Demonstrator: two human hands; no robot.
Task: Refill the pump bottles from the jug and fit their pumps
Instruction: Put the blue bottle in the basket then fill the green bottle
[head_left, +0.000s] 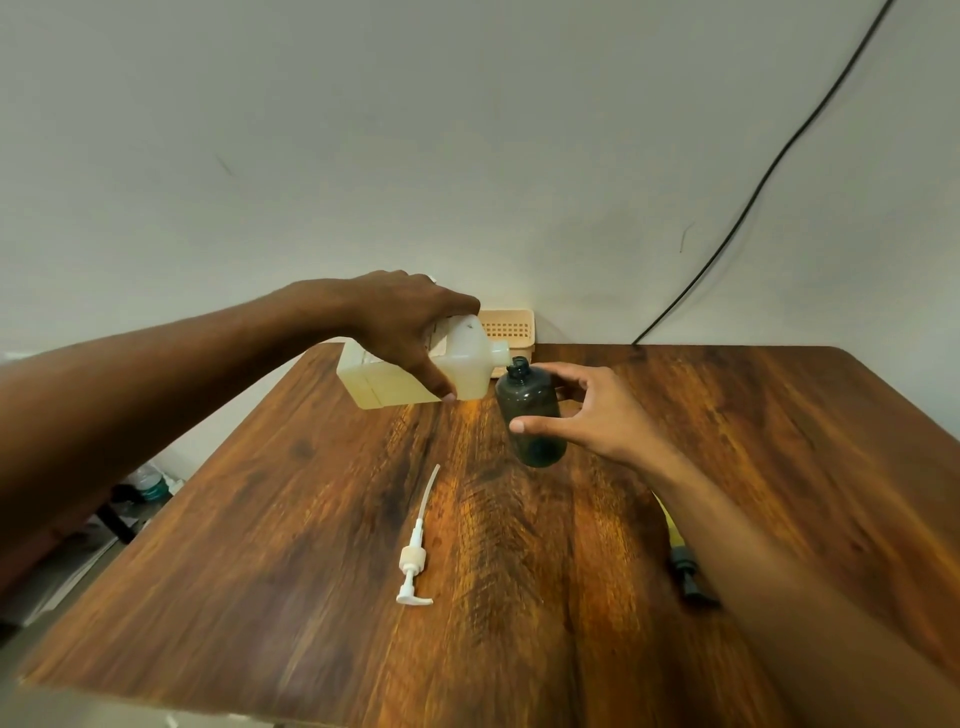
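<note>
1. One brown wood-grain table (727, 467) fills the lower part of the view, with its far edge against a plain pale wall.
2. One translucent, whitish, rectangular plastic jug (467, 364) is held in the air over the far left of the table. It is tipped on its side and holds pale yellowish liquid. Its short open neck points right, just beside the mouth of the bottle.
3. Your left hand (410, 322) grips the jug from above, with fingers and thumb wrapped round its body.
4. Your right hand (597, 410) holds the bottle, with thumb in front and fingers curled behind.
5. One smoky dark-grey round plastic bottle (535, 415) stands on the table near its far middle. Its neck is open and carries no pump.
6. One small beige slotted plastic basket (511, 327) sits at the wall, behind the jug.
7. One white plastic pump with a long thin dip tube (415, 561) lies flat on the table. It is nearer you and well apart from the bottle.
8. One dark object with something yellow (685, 571) lies at the right, mostly hidden by your right forearm. You cannot tell what it is.
</note>
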